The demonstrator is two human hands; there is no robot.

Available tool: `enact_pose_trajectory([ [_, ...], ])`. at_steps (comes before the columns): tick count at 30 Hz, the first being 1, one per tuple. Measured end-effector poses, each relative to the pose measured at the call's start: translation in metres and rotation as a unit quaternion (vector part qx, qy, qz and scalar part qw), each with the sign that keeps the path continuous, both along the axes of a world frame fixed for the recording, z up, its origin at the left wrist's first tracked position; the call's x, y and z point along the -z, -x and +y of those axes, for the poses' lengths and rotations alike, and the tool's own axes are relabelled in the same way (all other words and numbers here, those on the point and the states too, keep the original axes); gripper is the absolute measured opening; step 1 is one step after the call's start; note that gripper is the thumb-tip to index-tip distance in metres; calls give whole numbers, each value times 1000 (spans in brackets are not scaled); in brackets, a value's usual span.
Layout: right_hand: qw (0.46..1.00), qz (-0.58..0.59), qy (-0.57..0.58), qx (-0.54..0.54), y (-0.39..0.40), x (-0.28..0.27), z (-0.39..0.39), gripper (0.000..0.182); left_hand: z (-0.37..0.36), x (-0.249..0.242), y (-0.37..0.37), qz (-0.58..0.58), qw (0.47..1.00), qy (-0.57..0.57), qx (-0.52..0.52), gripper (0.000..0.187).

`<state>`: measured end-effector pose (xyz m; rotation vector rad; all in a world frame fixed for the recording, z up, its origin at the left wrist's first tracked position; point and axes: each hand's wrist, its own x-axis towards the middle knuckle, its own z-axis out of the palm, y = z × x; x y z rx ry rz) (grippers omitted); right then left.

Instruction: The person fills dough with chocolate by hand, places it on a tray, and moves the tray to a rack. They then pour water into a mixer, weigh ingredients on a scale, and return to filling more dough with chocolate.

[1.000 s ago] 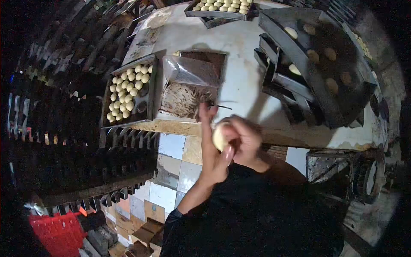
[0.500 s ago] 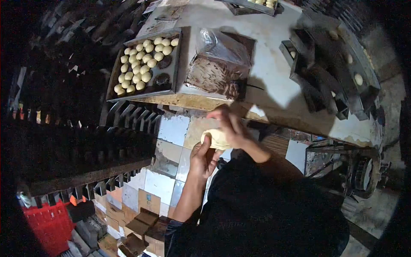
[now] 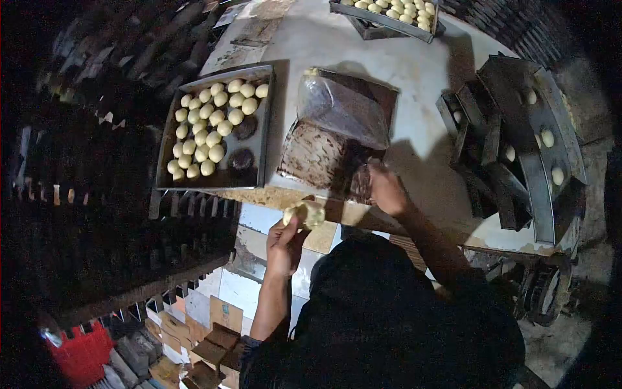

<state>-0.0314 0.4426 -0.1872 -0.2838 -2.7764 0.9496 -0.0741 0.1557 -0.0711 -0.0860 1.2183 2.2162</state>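
Note:
A flattened piece of pale dough (image 3: pixel 312 214) is held by my left hand (image 3: pixel 283 245), thumb on top, just off the table's front edge. My right hand (image 3: pixel 387 189) reaches to the near right corner of a tray of dark brown filling (image 3: pixel 314 155); its fingertips are in shadow against the filling, and what they hold, if anything, cannot be made out. Crumpled clear plastic (image 3: pixel 343 110) covers the far part of that tray. To its left, a metal tray (image 3: pixel 261 155) holds several dough balls (image 3: pixel 216 118) and two dark round lumps (image 3: pixel 242 159).
Stacked dark metal trays (image 3: pixel 512 139), with a few dough balls in them, stand at the table's right. Another tray of dough balls (image 3: pixel 395 11) is at the far edge. Dark slatted racks (image 3: pixel 116 259) line the left; a red crate (image 3: pixel 81 353) and cardboard boxes (image 3: pixel 217 343) are below.
My right hand has left the dough and moved right to the filling tray. My left hand, still holding the dough, has shifted slightly left. The whole view has shifted a little.

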Motion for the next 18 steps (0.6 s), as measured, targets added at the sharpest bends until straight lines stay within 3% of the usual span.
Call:
enact_pose_trajectory([
  [1,996,83,-22,-21,-1,16,12,36,4,-3,7,18,1000,-11,-7,36],
  [3,973,89,213,27,9,29,22,17,9,6,17,8,1000,8,-27,38],
  [4,879,53,473,5,12,47,33,15,13,8,20,-1,999,14,-33,38],
  [5,717,16,696,-16,12,57,40,14,17,8,21,-10,999,22,-39,38],
  [7,521,17,853,-4,12,74,44,15,28,8,22,-32,998,37,-49,35],
  [8,541,54,839,27,19,69,34,15,27,21,23,-36,998,21,-47,35],
  [11,761,142,631,-48,41,110,40,26,45,16,31,-57,997,4,-54,40],
  [12,893,169,418,-7,36,115,37,30,51,12,36,-55,998,-4,-43,43],
  [13,941,161,297,9,31,119,38,31,57,7,42,-52,998,-13,-33,46],
  [14,973,152,172,33,27,111,37,33,64,0,48,-37,999,-28,-5,51],
  [16,983,85,160,32,19,54,43,33,69,13,54,-42,998,-37,0,49],
  [18,993,111,44,-21,24,27,49,33,81,18,54,-57,998,9,-25,44],
])
